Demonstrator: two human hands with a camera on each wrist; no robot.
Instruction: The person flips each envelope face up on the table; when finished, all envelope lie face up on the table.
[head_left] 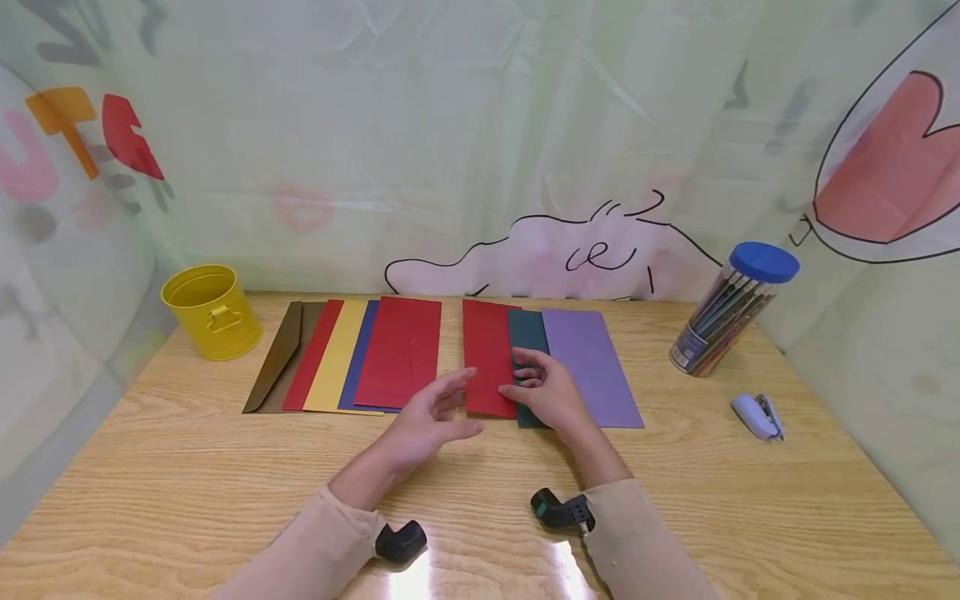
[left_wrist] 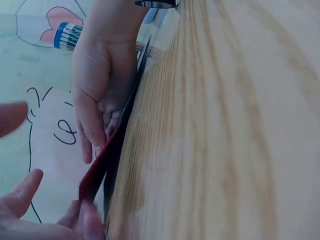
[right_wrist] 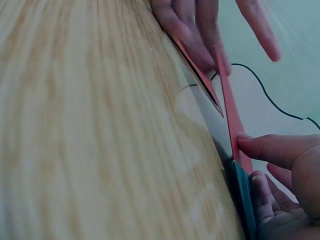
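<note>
Right hand (head_left: 551, 392) pinching edge of red sheet (head_left: 489, 354) beside dark green sheet (head_left: 527, 333), mid-desk (head_left: 750, 500). Left hand (head_left: 427, 417) hovering just left, fingers spread, holding nothing. Fanned coloured sheets (head_left: 352, 354) further left; yellow bucket (head_left: 212, 311) beyond.

Bare table (head_left: 675, 500) front; bucket (head_left: 212, 312) left, pencil jar (head_left: 731, 310) right.

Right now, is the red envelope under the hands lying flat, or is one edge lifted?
Lifted: the red envelope has its edge raised off the table in both wrist views, between the right hand and left hand.
</note>
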